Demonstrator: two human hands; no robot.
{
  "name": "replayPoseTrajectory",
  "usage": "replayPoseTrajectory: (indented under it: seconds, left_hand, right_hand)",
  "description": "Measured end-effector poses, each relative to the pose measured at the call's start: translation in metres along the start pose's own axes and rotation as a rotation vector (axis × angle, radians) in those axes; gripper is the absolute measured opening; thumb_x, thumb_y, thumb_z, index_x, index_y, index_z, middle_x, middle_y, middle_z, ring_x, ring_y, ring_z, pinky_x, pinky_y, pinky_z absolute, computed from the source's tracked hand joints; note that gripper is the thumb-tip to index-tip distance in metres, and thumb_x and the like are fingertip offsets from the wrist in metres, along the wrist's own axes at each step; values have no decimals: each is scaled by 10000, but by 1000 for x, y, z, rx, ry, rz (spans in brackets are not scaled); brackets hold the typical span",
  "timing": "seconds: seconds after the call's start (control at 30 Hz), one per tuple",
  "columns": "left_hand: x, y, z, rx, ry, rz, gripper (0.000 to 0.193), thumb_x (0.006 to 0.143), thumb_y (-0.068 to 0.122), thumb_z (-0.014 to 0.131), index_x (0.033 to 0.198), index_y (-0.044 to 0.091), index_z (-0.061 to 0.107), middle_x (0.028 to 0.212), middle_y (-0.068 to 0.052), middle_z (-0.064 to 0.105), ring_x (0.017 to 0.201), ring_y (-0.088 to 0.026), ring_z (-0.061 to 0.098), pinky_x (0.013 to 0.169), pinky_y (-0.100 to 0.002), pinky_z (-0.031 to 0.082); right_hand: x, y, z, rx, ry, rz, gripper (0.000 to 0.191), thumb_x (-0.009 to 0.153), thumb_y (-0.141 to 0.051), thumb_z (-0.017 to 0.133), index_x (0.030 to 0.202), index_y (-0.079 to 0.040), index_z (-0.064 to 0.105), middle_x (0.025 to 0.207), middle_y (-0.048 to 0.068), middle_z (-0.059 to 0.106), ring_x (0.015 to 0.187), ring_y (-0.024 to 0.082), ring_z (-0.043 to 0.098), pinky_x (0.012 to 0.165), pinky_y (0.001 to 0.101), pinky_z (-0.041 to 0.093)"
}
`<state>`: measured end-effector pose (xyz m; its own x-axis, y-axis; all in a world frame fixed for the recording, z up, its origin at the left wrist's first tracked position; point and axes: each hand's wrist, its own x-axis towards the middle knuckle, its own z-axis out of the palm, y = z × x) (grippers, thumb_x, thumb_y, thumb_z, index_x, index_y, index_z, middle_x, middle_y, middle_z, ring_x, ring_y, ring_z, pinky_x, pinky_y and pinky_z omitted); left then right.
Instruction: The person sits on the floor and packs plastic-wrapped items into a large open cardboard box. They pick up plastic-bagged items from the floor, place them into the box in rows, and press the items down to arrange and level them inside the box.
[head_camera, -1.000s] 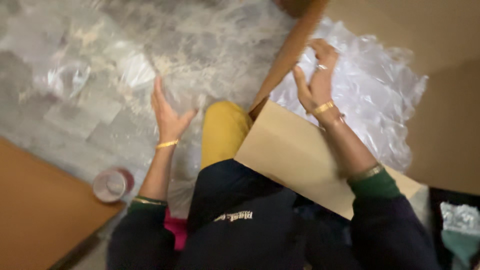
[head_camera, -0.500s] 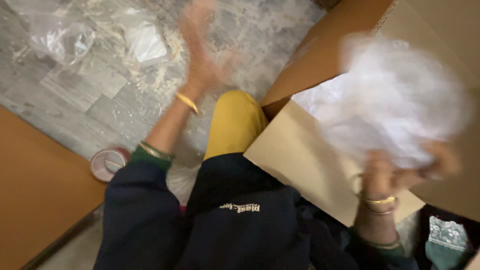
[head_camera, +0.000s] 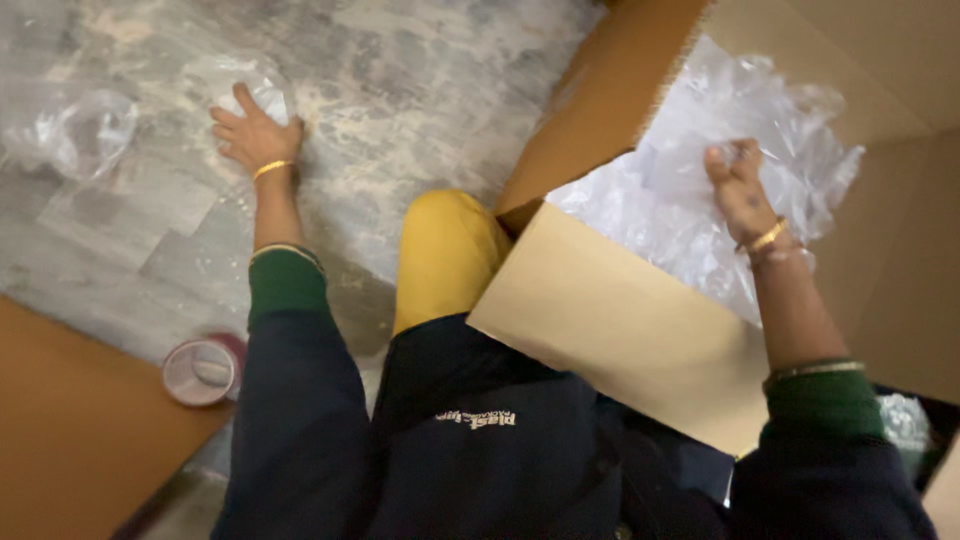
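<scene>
My left hand (head_camera: 250, 132) reaches out over the grey stone floor and lies on a small clear plastic bag (head_camera: 248, 88), fingers spread over it. My right hand (head_camera: 738, 186) is up inside the open cardboard box (head_camera: 620, 330) and grips a bunch of crumpled clear plastic wrap (head_camera: 700, 190) that fills the box. Both wrists carry gold bangles. My knee in yellow trousers (head_camera: 445, 255) sits between the two arms.
Another crumpled clear bag (head_camera: 75, 130) lies on the floor at the far left. A roll of tape (head_camera: 203, 370) lies by my left elbow, beside a flat brown cardboard sheet (head_camera: 70, 440). The box's flaps stand open at the right.
My left hand swung up and then reached farther out across the floor onto the small clear bag. My right hand lifted a bunch of plastic wrap and now holds it in the box.
</scene>
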<state>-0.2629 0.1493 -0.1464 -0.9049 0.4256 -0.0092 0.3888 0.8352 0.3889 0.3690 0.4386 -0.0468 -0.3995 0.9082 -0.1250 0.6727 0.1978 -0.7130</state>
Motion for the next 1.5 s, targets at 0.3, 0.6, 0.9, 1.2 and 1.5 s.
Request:
replayPoseTrajectory:
  seconds: [0.3,0.6,0.9,1.2,1.5]
  left_hand:
    - [-68,4,25,109,-77,325,1009,706,494,876,1560,209,421,1478,-281,363,1305,-474,380,1023,-672,311]
    - [-96,-2,39,129,-22,363,1000,696,484,867,1550,217,420,1460,-318,373,1256,-497,389,985,-664,316]
    - [-109,4,28,116,-32,428,1001,689,473,874,1545,243,409,1455,-315,369,1276,-488,382,1003,-645,296]
    - [-120,13,18,131,-29,393,999,688,476,874,1547,248,418,1461,-288,391,1280,-478,399,1021,-637,314]
    - [-169,45,-21,-948,63,361,1079,755,305,936,1590,77,293,1555,-185,389,1457,-383,400,1253,-562,314]
  right_hand:
    - [29,-11,41,54,31,-30,567,1108,-435,619,1479,-61,411,1311,183,586,1193,233,531,1057,368,460]
    - [5,-52,36,134,124,-268,480,1096,-382,642,1419,-49,518,1343,251,668,1266,324,606,1149,407,489]
    - [-8,-39,36,-333,237,-594,955,795,-625,867,1426,-15,492,1388,313,466,1260,446,451,1085,529,430]
    - [-2,-16,61,-439,-66,-457,959,939,-722,613,1517,18,416,1543,327,297,1353,570,292,1135,671,286]
    - [-88,-164,31,-328,138,-561,618,1036,-423,735,1511,-100,508,1655,177,405,1578,414,318,1297,524,328]
